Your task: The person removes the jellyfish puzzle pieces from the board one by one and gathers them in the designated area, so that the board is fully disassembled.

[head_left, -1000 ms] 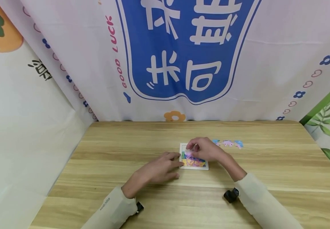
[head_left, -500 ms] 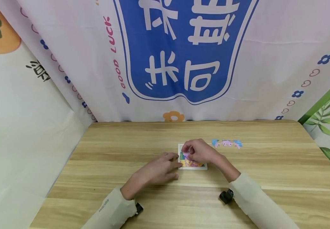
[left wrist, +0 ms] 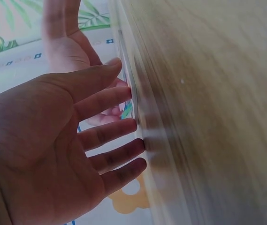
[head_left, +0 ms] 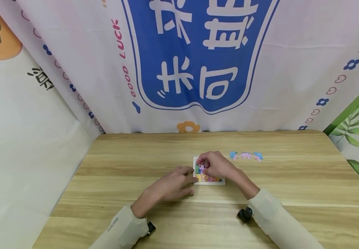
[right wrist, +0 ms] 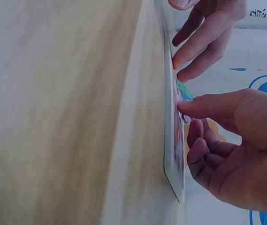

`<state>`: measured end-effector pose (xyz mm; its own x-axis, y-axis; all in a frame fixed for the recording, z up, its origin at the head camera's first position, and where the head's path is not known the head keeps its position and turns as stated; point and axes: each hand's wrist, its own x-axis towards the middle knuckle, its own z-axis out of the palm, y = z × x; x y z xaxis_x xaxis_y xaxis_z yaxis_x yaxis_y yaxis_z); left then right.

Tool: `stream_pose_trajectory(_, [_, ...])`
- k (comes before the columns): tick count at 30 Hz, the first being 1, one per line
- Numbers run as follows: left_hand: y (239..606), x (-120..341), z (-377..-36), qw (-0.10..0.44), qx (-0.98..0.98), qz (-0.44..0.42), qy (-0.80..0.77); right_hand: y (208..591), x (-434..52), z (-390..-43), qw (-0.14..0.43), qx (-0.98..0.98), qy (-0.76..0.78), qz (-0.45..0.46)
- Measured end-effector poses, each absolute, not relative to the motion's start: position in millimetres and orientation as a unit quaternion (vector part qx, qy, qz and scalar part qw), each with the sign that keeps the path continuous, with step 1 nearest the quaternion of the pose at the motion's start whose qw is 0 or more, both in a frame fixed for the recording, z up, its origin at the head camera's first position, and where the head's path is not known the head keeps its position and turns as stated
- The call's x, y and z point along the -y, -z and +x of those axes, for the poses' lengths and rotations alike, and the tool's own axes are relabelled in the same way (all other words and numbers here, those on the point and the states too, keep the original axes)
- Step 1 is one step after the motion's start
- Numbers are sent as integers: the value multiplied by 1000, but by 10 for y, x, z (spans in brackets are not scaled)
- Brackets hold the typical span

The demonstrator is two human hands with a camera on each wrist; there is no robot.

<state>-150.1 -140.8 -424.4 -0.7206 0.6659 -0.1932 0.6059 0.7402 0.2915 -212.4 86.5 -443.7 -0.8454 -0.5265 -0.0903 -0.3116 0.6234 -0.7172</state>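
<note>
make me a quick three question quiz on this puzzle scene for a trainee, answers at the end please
1. How many loose puzzle pieces lie on the table, away from the puzzle board?

2. True or false: the right grip is over the puzzle board.

3. Seen from the head camera, which edge of the puzzle board does the left grip touch?
A) left
B) right
C) far

Key: 1. Three; 2. True; 3. A
</note>
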Motion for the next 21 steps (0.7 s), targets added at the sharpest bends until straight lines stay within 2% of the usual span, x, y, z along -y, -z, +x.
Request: stream_pose_trajectory(21, [4279,1428,-1520,145,-920,343,-122,4459,-999,-2128,137,-862,416,-257])
